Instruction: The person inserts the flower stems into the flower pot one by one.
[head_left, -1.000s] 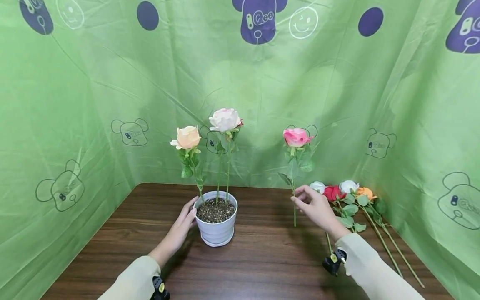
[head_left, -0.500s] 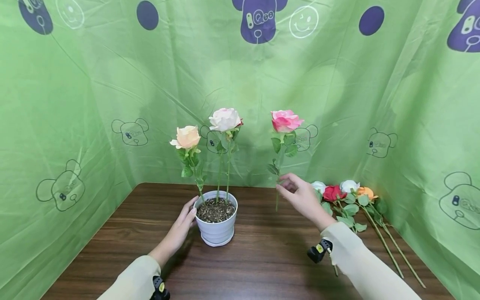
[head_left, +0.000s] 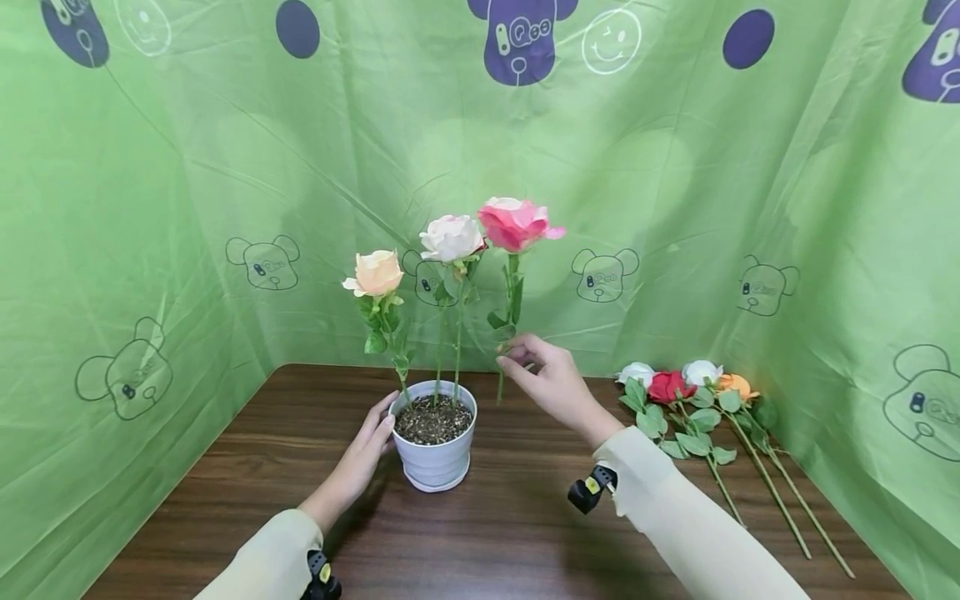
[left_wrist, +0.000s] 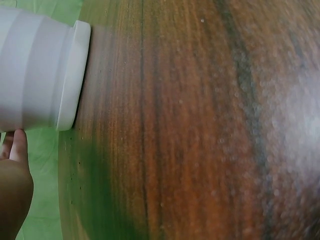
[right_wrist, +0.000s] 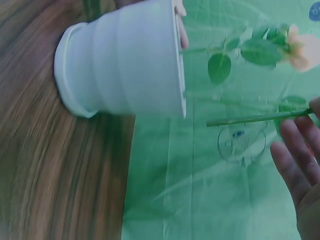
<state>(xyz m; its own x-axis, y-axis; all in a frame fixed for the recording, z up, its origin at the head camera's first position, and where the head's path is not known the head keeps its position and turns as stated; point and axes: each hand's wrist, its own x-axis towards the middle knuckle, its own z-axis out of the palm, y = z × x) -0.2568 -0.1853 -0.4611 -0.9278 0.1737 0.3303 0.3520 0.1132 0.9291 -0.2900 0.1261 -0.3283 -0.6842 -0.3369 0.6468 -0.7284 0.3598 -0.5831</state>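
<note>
Between the thumb and fingertips of my right hand (head_left: 551,379) is the stem of a pink rose (head_left: 517,223). Its bloom points up, and the stem's lower end (right_wrist: 225,121) hangs free beside the rim of the white ribbed flowerpot (head_left: 433,462), not touching the soil. My left hand (head_left: 363,450) rests its extended fingers against the pot's left side. Soil (head_left: 433,423) fills the pot, where a peach rose (head_left: 375,273) and a white rose (head_left: 452,239) stand upright. A sliver of red bloom shows behind the white one. The left wrist view catches the pot's saucer (left_wrist: 75,75).
Several cut roses lie at the table's right: a red rose (head_left: 670,387), an orange rose (head_left: 738,385) and white ones (head_left: 702,372), stems toward the front. A green printed curtain (head_left: 675,167) surrounds the dark wooden table (head_left: 487,542).
My right hand has carried the pink rose left and upward, from near the loose roses to just right of the flowerpot. The left hand has stayed against the pot.
</note>
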